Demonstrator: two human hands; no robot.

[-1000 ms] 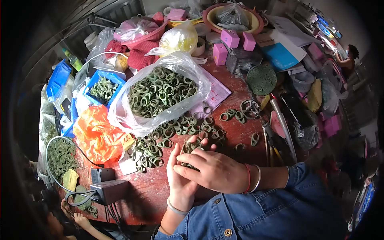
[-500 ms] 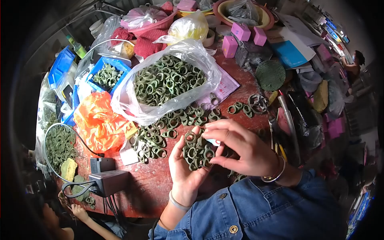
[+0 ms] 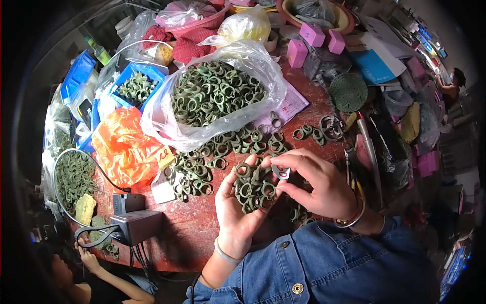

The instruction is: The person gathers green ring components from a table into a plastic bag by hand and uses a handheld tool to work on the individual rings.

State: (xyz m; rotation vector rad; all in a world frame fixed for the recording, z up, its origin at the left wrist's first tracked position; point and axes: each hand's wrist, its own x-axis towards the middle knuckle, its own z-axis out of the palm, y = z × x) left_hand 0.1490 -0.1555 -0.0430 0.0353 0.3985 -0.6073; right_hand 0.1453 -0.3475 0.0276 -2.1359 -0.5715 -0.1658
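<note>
My left hand (image 3: 234, 219) is cupped palm up around a heap of dark green rings (image 3: 253, 188), its thumb along their left side. Between the thumb and fingers of my right hand (image 3: 326, 188) is a small pale tag (image 3: 281, 173) with a red mark. The tag is held just right of the heap's top edge. More loose green rings (image 3: 191, 175) lie on the table left of and beyond my hands. A clear plastic bag (image 3: 167, 133) full of similar rings stands open farther back. Some rings (image 3: 298, 215) lie partly hidden below my right hand.
On the red table (image 3: 177, 230) are an orange plastic bag (image 3: 121, 152), a blue bin of rings (image 3: 157, 76) and a black adapter with cables (image 3: 136, 226). Pink blocks (image 3: 312, 34) and several tools (image 3: 370, 152) lie rightward. Another person's hand (image 3: 90, 259) is at lower left.
My right hand has moved slightly right with the tag, which now shows more of its face and red mark. The view has shifted a little; my left hand still holds the rings.
</note>
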